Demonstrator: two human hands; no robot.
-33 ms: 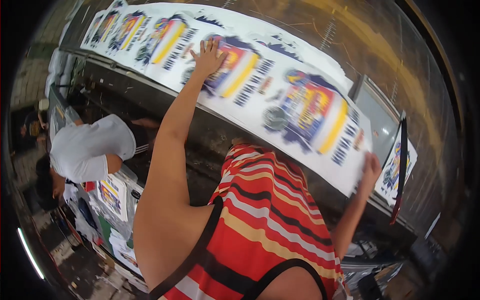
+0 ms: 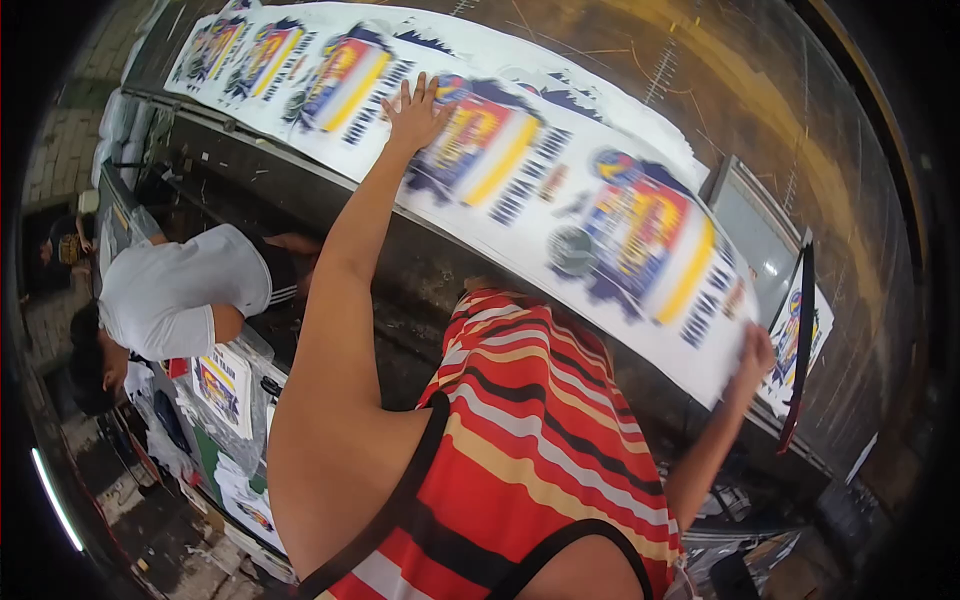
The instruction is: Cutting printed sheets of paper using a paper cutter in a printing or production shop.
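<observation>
A long white printed sheet (image 2: 690, 368) with a repeated colourful design stretches across the table in front of me. My left hand (image 2: 415, 120) lies flat on it near the middle, fingers spread. At the sheet's right end, my right hand (image 2: 755, 360) has its fingers closed on the edge by the near corner. Beneath the far edge, more white sheets (image 2: 640, 125) with dark ragged prints show in part. The right part of the sheet looks slightly blurred.
On the brown scratched table (image 2: 740, 70), a grey framed panel (image 2: 760, 215) lies past the sheet's right end. A dark bar (image 2: 803, 330) with a red tip crosses a small printed piece (image 2: 820, 318). At left, a person in a light shirt (image 2: 190, 295) bends near a bagged printed stack (image 2: 222, 385).
The printed sheet has slid to the right, its designs shifting beneath my left hand. My right hand has moved slightly right with the sheet's end, while my left hand stays nearly in place.
</observation>
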